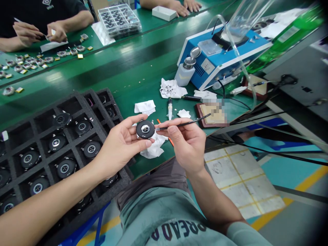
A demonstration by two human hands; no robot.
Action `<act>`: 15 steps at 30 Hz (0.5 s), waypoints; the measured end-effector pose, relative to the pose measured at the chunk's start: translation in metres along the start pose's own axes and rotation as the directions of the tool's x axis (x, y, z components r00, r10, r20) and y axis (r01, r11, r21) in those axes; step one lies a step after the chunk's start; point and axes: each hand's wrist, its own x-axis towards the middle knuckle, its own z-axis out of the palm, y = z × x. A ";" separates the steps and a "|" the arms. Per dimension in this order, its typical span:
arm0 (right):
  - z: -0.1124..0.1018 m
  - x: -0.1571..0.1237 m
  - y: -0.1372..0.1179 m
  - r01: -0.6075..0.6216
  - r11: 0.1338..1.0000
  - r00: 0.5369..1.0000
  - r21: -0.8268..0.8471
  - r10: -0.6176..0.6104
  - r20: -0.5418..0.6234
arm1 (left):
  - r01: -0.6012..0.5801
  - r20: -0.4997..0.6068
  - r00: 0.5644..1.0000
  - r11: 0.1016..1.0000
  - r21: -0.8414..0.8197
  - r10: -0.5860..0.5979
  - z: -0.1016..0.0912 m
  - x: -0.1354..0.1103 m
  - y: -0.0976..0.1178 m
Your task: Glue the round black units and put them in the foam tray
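My left hand (123, 143) grips a round black smartwatch body (145, 130) by its rim, with the sensor back facing up. Between the thumb and fingers of my right hand (188, 143) is a slim black pen-like tool (184, 124). Its pale tip points left and sits at the watch's right edge; whether they touch I cannot tell. From the tool's rear a black stem runs up toward a sponge in a brown holder (205, 116). Crumpled white tissue (153, 147) lies under the hands, and a syringe (169, 108) lies just beyond them.
A black foam tray (77, 99) with several watch bodies fills the left side. A blue machine (200, 65), a pump bottle (185, 73) and a green bottle (289, 41) stand at the right. Across the table, a person's hands (56, 32) work near loose parts and a divided box (119, 20).
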 end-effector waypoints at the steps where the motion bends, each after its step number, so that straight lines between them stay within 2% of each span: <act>1: 0.000 0.000 0.000 -0.001 1.000 1.000 -0.010 0.001 -0.003 | 0.001 -0.001 1.000 1.000 0.005 -0.001 0.000 0.000 0.000; 6: 0.000 0.000 -0.001 -0.020 0.997 1.000 -0.070 0.019 -0.022 | 0.001 -0.012 1.000 1.000 0.026 -0.001 0.000 -0.001 0.001; 15: 0.000 -0.003 0.001 -0.011 1.000 1.000 -0.016 0.011 -0.011 | -0.003 -0.004 1.000 1.000 0.023 0.003 0.001 -0.002 0.002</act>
